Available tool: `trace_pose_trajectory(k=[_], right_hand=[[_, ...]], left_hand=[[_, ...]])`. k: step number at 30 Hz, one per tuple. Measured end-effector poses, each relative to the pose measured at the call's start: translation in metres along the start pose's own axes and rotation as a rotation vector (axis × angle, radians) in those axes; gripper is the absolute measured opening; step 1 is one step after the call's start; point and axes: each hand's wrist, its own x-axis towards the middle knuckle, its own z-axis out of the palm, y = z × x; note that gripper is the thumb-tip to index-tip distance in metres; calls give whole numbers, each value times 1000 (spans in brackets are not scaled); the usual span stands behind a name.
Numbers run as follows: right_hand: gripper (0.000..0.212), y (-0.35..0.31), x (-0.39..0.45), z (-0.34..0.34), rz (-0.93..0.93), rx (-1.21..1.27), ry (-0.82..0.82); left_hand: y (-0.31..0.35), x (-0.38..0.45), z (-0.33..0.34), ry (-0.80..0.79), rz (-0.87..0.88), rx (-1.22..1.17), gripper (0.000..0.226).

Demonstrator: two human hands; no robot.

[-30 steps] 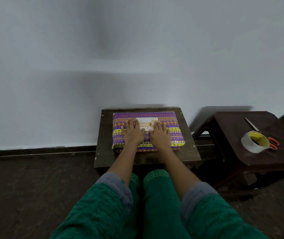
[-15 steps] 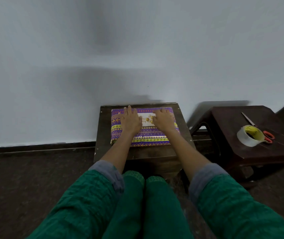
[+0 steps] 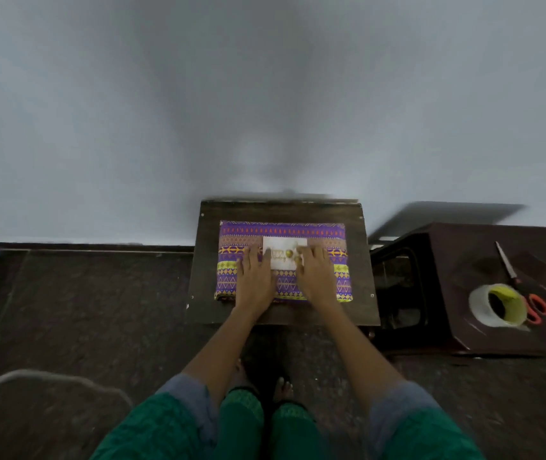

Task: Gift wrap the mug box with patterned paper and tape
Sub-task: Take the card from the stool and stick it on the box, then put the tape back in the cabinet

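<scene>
Flat-fingered, left hand (image 3: 254,281) and right hand (image 3: 315,277) press the rectangular, glossy paper-wrapped box (image 3: 338,257)

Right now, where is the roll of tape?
In the head view the roll of tape stands on the dark side table at the right, beside the orange-handled scissors, apart from the wrapped box and both hands.

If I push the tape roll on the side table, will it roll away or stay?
The tape roll seems to lie tilted, so it would probably slide or wobble rather than roll. The scissors right beside it may block it. It looks light, likely easy to shift.
</scene>
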Motion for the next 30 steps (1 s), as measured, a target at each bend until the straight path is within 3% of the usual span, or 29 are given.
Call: trace_pose_trajectory(k=[4,8,20,30], right_hand=[[39,0,-8,-27,-32,-69,-202],[42,4,-9,-28,-42,-86,-299],[52,9,-12,-29,-38,-68,-381],[43,7,-22,-43,-22,-80,-458]], left_hand=[[4,-14,-21,-150,-5,54,45],[13,-11,-21,-211,-39,84,51],[22,-10,-14,-242,-102,150,56],[24,-12,-38,-327,-109,-6,46]])
